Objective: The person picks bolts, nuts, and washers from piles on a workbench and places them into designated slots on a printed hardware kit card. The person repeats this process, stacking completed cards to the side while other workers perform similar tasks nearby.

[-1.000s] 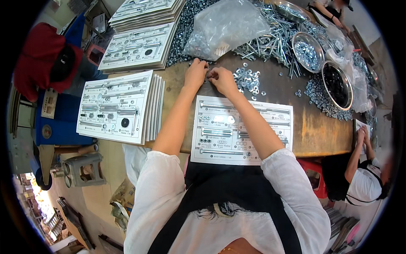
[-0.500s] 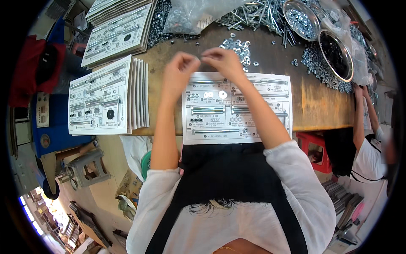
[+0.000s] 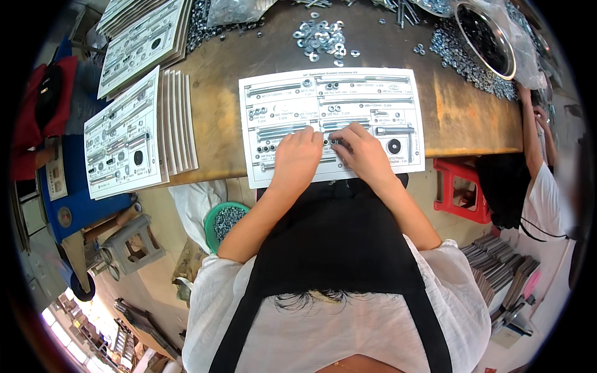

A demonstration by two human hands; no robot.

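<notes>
A white printed card (image 3: 367, 166) lies at the table's front edge, with bolts, nuts and washers fixed in rows on it. My left hand (image 3: 300, 155) rests over its lower middle, fingers closed together and pointing down at a row of small dark nuts (image 3: 267, 148). Opposite, my right hand (image 3: 360, 152) is bent in a pinch beside the same row, its fingertips close to the left ones. Whatever the fingertips hold is too small to make out. A black round plastic washer (image 3: 393, 147) sits right of my right hand. Above the card lies a heap of loose washers (image 3: 319, 38).
Stacks of filled cards (image 3: 127, 140) stand at the left. Loose nuts (image 3: 463, 59) and a steel bowl of black pieces (image 3: 485, 40) lie at the far right. A green basin of nuts (image 3: 227, 225) is below the edge. Another person's arms (image 3: 533, 133) reach in at right.
Both hands have come back from near the washer heap, down onto the card's lower middle. The view has shifted, and the card's lower right part now shows between and beside my arms.
</notes>
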